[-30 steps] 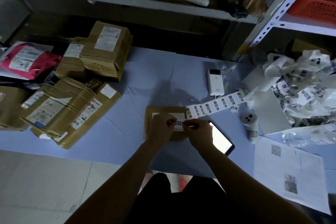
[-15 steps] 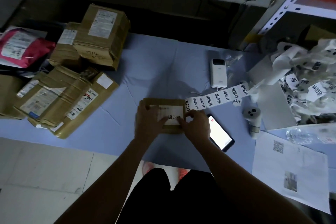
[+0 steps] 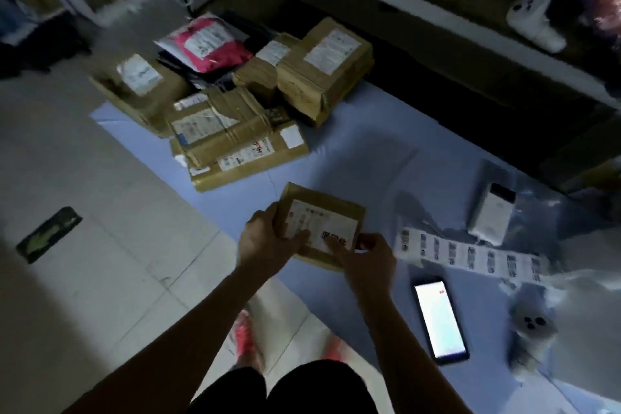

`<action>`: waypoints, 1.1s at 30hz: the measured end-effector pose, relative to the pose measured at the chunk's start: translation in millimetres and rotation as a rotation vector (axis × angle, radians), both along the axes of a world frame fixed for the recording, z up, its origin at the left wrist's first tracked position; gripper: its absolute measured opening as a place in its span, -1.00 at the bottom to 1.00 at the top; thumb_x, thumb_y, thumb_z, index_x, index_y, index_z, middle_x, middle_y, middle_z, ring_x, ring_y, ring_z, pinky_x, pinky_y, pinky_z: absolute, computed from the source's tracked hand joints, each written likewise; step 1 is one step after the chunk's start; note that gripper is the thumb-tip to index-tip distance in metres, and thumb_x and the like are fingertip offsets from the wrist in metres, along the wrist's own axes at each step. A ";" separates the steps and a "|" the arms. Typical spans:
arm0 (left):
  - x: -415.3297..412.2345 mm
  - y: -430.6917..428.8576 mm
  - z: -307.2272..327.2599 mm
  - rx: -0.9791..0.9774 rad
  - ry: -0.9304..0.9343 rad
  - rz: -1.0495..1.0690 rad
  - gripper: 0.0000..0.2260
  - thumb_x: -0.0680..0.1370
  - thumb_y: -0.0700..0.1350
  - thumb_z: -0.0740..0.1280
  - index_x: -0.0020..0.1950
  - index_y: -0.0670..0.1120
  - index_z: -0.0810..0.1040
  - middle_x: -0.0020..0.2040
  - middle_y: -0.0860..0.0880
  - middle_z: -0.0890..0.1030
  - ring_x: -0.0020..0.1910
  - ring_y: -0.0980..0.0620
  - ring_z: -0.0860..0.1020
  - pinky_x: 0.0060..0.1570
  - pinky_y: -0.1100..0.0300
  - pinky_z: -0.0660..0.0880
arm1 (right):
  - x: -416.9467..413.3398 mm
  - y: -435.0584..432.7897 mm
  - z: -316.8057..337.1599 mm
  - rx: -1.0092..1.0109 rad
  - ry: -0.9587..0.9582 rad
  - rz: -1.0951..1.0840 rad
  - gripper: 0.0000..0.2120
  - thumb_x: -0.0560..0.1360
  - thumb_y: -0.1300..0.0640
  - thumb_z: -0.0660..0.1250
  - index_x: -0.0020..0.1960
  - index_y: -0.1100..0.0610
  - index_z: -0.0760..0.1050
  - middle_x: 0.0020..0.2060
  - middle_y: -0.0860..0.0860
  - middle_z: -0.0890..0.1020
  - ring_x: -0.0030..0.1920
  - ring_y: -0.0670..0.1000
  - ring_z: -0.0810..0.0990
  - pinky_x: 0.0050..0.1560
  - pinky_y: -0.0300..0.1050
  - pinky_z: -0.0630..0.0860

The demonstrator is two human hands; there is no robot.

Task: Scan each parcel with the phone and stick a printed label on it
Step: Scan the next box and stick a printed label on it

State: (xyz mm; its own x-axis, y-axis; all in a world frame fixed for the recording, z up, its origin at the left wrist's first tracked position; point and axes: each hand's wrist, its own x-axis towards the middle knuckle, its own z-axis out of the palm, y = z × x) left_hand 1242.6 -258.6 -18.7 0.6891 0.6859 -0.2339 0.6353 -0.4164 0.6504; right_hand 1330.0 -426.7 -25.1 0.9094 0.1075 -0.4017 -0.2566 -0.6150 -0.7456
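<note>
Lying nearest on the creased blue sheet (image 3: 369,151): slim phone (image 3: 440,319), screen lit. Left hand (image 3: 268,242) grips the flat brown cardboard parcel (image 3: 312,195) by its left edge, thumb on its white label (image 3: 322,222). Right hand (image 3: 366,255) pinches the near right corner, forefinger on that label. Beyond: paper label strip (image 3: 470,254), boxy white printer (image 3: 492,213), taped cartons (image 3: 235,131) piled up.
</note>
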 end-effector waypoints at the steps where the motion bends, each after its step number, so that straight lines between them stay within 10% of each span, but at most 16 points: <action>1: -12.5 11.7 7.0 0.053 -0.043 0.046 -0.47 0.30 0.28 0.43 0.22 0.13 0.52 -0.04 0.08 0.59 -0.11 0.03 0.58 -0.19 0.07 0.58 | -5.1 13.8 7.0 0.008 -0.027 0.049 -0.57 0.24 -0.25 0.63 -0.09 -0.07 0.52 -0.23 -0.22 0.62 -0.19 -0.21 0.59 -0.21 -0.21 0.51; 16: -265.1 340.2 53.2 0.077 -0.388 0.367 -0.47 0.36 0.39 0.45 0.22 0.15 0.56 -0.05 0.18 0.48 -0.04 0.08 0.56 -0.10 0.19 0.50 | -183.5 368.5 63.6 0.148 -0.148 0.455 -0.76 0.34 -0.12 0.60 -0.19 -0.08 0.56 -0.26 -0.16 0.70 -0.14 -0.10 0.69 -0.02 0.05 0.64; 22: -327.5 461.2 34.6 -0.003 -0.318 0.341 -0.63 0.45 0.22 0.39 0.20 0.12 0.58 -0.04 0.06 0.50 -0.06 0.06 0.55 -0.04 0.08 0.56 | -237.8 493.0 45.4 0.125 -0.108 0.506 -0.75 0.35 -0.06 0.61 -0.21 0.01 0.57 -0.26 -0.14 0.68 -0.25 -0.26 0.63 -0.16 -0.10 0.53; 27: -324.9 580.8 -9.8 -0.038 -0.243 0.316 -0.62 0.50 0.14 0.33 0.30 0.11 0.53 -0.01 0.13 0.47 0.00 0.02 0.57 -0.08 0.13 0.56 | -237.4 606.5 5.0 0.113 -0.016 0.524 -0.74 0.41 -0.07 0.56 -0.05 0.06 0.60 -0.11 -0.07 0.69 -0.05 -0.02 0.68 0.00 0.12 0.65; 33: -283.6 745.2 -44.4 -0.108 -0.127 0.247 -0.67 0.51 0.11 0.25 0.28 0.30 0.38 0.04 0.09 0.51 0.05 0.05 0.56 -0.02 0.09 0.57 | -212.0 753.8 -50.2 0.124 0.065 0.456 -0.76 0.51 -0.01 0.49 0.04 0.09 0.54 -0.06 -0.06 0.64 -0.01 -0.06 0.62 -0.07 -0.32 0.52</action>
